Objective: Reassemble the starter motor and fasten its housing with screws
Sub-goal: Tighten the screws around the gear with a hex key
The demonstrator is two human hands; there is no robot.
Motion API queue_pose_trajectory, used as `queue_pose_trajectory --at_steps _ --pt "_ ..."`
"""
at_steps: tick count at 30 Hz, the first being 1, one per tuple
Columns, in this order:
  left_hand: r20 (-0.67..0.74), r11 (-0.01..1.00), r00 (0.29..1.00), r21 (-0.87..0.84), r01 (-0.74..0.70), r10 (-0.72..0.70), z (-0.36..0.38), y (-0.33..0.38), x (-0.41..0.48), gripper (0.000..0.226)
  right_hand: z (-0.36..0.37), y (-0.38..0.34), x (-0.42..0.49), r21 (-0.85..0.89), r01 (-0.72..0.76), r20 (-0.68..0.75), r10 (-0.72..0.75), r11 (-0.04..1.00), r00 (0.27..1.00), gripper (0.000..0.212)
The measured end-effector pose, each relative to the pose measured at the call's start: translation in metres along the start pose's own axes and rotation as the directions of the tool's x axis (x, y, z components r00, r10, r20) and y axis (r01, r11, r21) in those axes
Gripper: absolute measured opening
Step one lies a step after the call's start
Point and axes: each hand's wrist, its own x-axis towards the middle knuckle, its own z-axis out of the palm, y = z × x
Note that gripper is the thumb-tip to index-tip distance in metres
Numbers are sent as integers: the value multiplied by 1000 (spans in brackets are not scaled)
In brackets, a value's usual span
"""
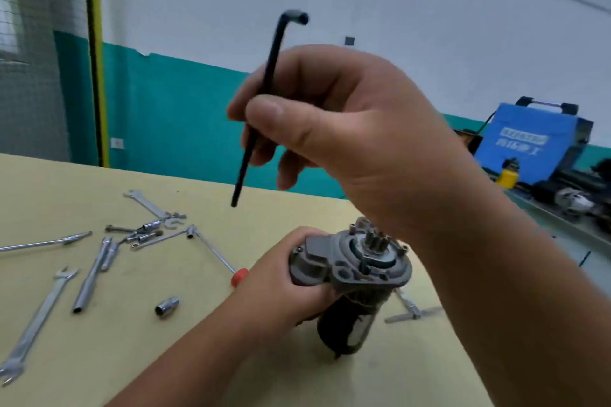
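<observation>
Left hand (pixel 281 277) is gripping the starter motor (pixel 353 277) standing upright on the tabletop (pixel 165 357), right hand (pixel 337 129) is pinching a black hex key (pixel 264 99) raised above it, spanners lying well left.

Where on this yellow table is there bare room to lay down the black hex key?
Bare yellow tabletop lies near the front edge, between the long silver spanner and the left forearm, below the small chrome socket. Another patch is right of the grey starter motor. The heap of silver tools behind is crowded.

Bare left hand (pixel 281 277) and right hand (pixel 347 129), bare forearms (pixel 198 357).
</observation>
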Motion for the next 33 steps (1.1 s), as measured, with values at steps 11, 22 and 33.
queue_pose_trajectory --at_steps 11,22,33 --pt "-77 994 996 109 -29 37 12 -2 6 45 -71 77 -85 48 -66 -282 77 997 956 9" --pt "-117 988 991 147 -54 72 14 -4 8 50 -75 109 -82 255 6 -217 51 967 975 8" --pt "-118 980 991 193 -45 69 14 -4 6 51 -75 105 -84 229 -28 -156 65 973 986 10"
